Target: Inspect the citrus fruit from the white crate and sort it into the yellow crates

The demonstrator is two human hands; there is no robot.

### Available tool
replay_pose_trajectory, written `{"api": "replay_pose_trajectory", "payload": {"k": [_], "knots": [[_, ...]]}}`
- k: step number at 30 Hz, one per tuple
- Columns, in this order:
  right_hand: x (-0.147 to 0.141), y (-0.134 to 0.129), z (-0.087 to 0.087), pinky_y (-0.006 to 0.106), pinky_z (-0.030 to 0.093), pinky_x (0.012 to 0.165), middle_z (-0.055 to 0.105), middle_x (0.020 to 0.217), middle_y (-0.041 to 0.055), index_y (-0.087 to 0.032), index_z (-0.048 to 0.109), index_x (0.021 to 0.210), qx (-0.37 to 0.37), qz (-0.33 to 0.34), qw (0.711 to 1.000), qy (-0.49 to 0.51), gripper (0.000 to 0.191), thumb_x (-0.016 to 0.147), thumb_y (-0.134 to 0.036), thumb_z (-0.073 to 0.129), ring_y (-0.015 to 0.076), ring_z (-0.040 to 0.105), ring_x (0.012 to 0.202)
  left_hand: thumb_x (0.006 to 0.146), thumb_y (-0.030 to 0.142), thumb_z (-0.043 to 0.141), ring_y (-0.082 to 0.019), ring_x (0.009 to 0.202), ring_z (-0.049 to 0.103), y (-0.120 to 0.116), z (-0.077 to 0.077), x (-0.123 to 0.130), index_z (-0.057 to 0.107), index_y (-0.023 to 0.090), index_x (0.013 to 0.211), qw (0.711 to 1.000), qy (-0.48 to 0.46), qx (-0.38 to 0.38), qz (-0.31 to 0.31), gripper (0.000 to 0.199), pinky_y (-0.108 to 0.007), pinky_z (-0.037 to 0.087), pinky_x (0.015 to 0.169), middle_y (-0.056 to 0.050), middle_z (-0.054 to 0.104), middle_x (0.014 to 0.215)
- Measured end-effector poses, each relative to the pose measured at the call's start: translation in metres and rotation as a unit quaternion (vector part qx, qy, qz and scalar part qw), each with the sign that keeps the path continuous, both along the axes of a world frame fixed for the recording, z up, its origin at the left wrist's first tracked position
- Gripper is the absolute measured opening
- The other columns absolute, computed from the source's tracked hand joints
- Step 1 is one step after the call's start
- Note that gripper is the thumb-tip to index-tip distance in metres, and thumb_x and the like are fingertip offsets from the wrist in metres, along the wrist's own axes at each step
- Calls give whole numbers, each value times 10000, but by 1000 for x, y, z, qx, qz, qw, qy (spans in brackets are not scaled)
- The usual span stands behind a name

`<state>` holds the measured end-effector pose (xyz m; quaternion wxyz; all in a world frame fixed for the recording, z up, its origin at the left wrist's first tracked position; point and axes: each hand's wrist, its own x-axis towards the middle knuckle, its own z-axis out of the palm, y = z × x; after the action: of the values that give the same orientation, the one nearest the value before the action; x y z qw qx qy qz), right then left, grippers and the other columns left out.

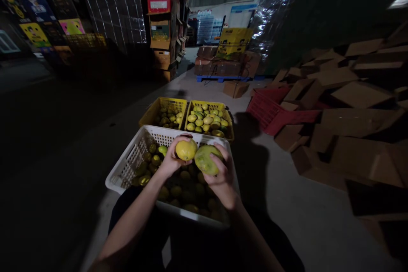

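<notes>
My left hand (174, 157) is closed around a yellow lemon (186, 150). Right beside it, my right hand (223, 174) grips a larger, greenish-yellow lemon (206, 160) with dark blemishes on its skin. Both fruits are held up above a white plastic crate (127, 159) with many more lemons (155, 160) inside, much of them in shadow. Behind that crate stand two yellow crates: the left one (149, 112) holds lemons lower down, and the right one (230, 125) is piled with yellow and green lemons.
A red crate (267, 110) lies on the right near a large heap of cardboard boxes (360, 123). Further back are a blue pallet (219, 78) with cartons and a tall stack of fruit boxes (161, 29). The left side is dark.
</notes>
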<state>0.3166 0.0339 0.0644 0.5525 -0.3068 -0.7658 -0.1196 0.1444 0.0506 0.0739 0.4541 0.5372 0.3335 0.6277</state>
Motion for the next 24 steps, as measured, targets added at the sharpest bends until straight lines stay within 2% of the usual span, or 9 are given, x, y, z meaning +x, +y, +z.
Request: {"api": "replay_pose_trajectory", "payload": {"k": [3,8,18,21,24], "knots": [[0,1,-2,496,571,911,460,1386,133,-259,377,1343,9,-2,1000,-10,667,770,-38,637,293,529,1220,506,190,827,-295,1196,507,1,1,-1,602,224,961,1000,10,17,4,508,-372,451,935,-84,575,1210],[0,2,-5,477,586,886,469,1375,136,-242,408,1305,25,-3,1000,-17,631,759,-25,638,275,529,1204,521,168,814,-296,1192,512,1,3,-3,604,235,954,999,13,34,-3,487,-385,446,940,-82,581,1193],[0,-2,-4,484,592,883,476,1376,99,-285,419,1280,14,7,1000,-11,585,781,-71,638,277,540,1212,526,200,805,-318,1174,523,1,4,-4,621,220,965,998,31,45,-4,476,-397,459,919,-97,587,1197],[-2,-1,-3,486,576,905,493,1347,104,-297,398,1306,6,3,1000,-3,617,783,-77,640,278,536,1216,526,178,802,-289,1126,553,0,1,-6,627,235,1042,999,32,15,-17,548,-385,463,932,-74,586,1218],[-4,4,-1,466,570,899,541,1252,117,-261,407,1322,-28,-21,998,47,651,755,-210,723,275,577,1139,522,180,821,-297,1172,534,-2,3,-11,599,231,1191,998,34,-2,-58,706,-398,433,1006,-77,575,1277]]}}
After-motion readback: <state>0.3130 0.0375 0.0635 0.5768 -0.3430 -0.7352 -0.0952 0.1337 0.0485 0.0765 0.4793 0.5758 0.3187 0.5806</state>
